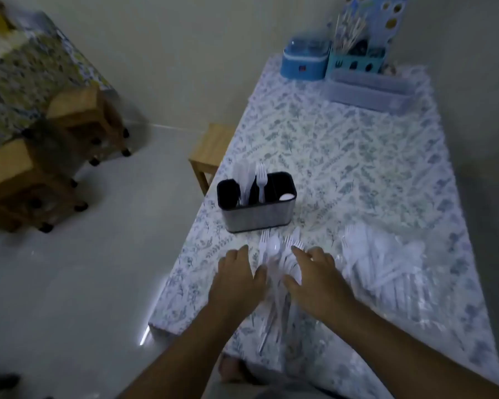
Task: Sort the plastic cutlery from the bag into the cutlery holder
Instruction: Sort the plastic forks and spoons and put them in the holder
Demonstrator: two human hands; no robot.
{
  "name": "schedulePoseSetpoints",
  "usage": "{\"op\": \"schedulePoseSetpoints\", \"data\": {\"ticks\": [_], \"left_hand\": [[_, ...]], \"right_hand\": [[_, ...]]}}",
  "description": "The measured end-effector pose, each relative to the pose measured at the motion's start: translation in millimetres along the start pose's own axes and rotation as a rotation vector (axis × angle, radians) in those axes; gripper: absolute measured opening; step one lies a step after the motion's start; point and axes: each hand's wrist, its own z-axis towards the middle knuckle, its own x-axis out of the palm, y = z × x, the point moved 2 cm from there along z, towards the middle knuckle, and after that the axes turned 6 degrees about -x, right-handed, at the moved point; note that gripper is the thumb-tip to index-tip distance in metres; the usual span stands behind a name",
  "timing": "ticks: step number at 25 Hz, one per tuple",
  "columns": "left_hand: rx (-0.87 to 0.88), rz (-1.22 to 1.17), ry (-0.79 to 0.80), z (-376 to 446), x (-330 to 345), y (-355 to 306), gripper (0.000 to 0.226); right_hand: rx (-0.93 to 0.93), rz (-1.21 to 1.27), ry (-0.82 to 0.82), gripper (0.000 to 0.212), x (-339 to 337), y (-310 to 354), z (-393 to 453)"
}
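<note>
A dark cutlery holder (257, 217) with three compartments stands on the patterned table. White knives and a fork stick up from its left and middle compartments, and a spoon bowl shows in the right one. A small pile of loose white plastic cutlery (274, 254) lies just in front of the holder. My left hand (236, 277) and my right hand (314, 275) rest on either side of this pile, fingers spread, touching it. A clear plastic bag (386, 272) full of white cutlery lies to the right of my right hand.
At the table's far end stand a blue lidded box (303, 60), a teal basket with sticks (355, 59) and a clear tray (369, 90). A wooden stool (211, 151) is at the table's left edge. Wooden furniture on castors (41, 174) stands across the floor.
</note>
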Motion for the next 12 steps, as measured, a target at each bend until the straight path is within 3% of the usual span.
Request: {"op": "schedulePoseSetpoints", "data": {"ticks": [3,7,12], "left_hand": [[-0.148,-0.103,0.110,7.8,26.7,11.6,0.057],[-0.148,-0.157,0.184,17.5,48.2,9.9,0.050],[-0.134,-0.197,0.131,22.2,44.1,44.1,0.024]], "right_hand": [[0.205,0.172,0.048,0.076,31.7,-14.9,-3.1],[0.176,0.239,-0.007,0.063,56.4,-27.7,-6.6],[0.212,0.263,-0.100,0.056,47.0,-42.7,-3.1]]}}
